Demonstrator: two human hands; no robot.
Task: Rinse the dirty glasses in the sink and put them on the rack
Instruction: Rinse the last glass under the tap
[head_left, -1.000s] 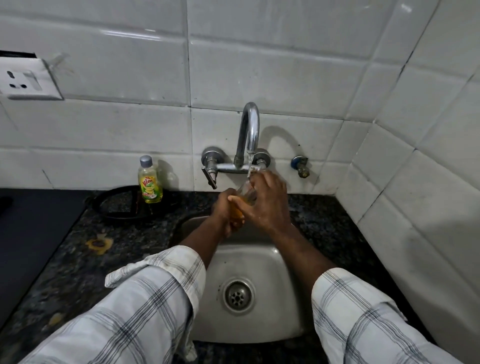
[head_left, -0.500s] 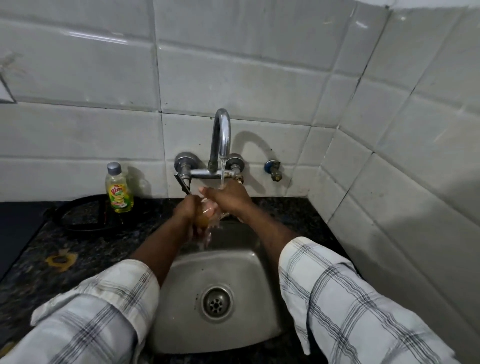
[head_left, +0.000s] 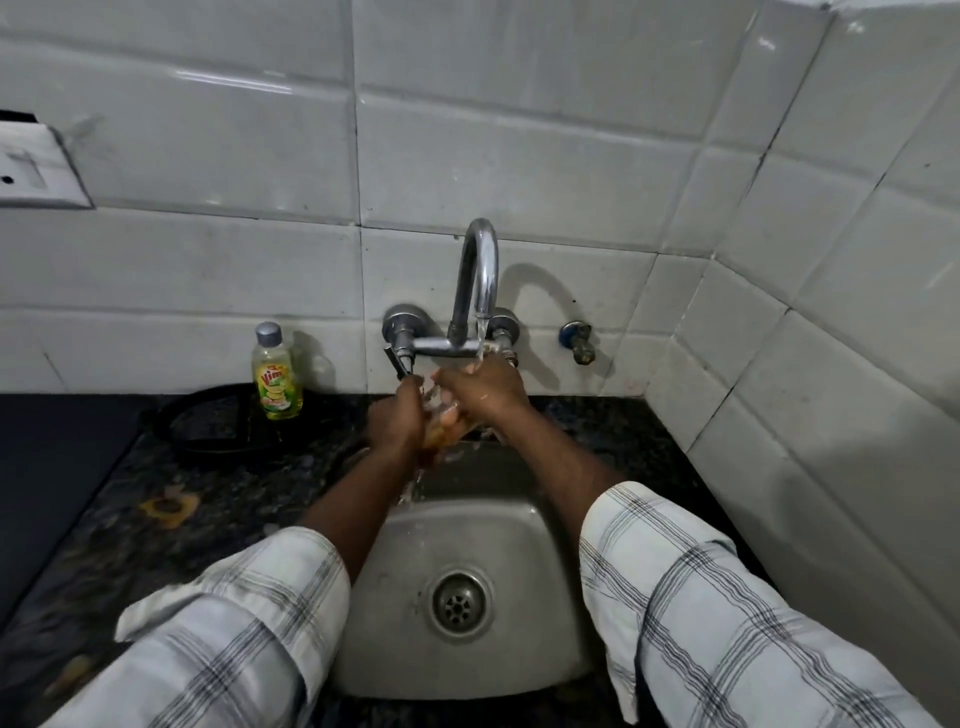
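Glossy white wall tiles (head_left: 519, 156) meet in a corner – dark speckled stone counter (head_left: 234, 493) below, dimly lit.

Tap (head_left: 480, 280) crowds above; sink (head_left: 524, 525) basin open.

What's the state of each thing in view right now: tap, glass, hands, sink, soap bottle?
tap: on, water running from the spout.
glass: held between both hands under the stream, brownish liquid spilling from it.
left hand: gripping the glass.
right hand: closed over the glass.
sink: wet, drain open, no other glasses in it.
soap bottle: upright, capped, on the counter.
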